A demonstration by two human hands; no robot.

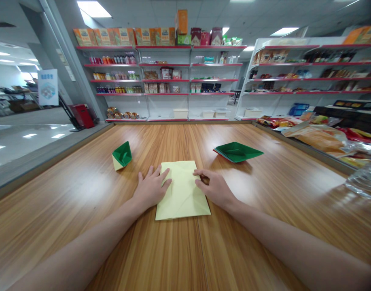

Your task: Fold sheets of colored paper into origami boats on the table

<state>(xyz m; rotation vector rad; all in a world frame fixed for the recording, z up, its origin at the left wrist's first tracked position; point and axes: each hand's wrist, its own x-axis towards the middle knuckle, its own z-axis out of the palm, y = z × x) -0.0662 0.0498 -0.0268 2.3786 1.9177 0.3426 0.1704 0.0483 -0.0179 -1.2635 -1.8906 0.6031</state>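
A pale yellow sheet of paper [182, 198] lies flat on the wooden table, with faint diagonal creases near its lower part. My left hand [151, 186] rests open on the table, fingers spread, with thumb and index finger over the sheet's left edge. At the opposite edge, my right hand [215, 186] has its fingers bent, thumb and index finger closed on the paper's side. Beyond the left hand stands a small folded green paper piece [123, 153] with a yellow corner. A wider folded green paper boat [240, 152], reddish along its near left side, sits beyond the right hand.
Snack packets [321, 137] fill a tray along the table's right side. Clear crumpled plastic [365, 178] lies at the right edge. Stocked shelves [164, 81] stand behind the table [82, 226]. A red case [82, 116] is on the floor at left.
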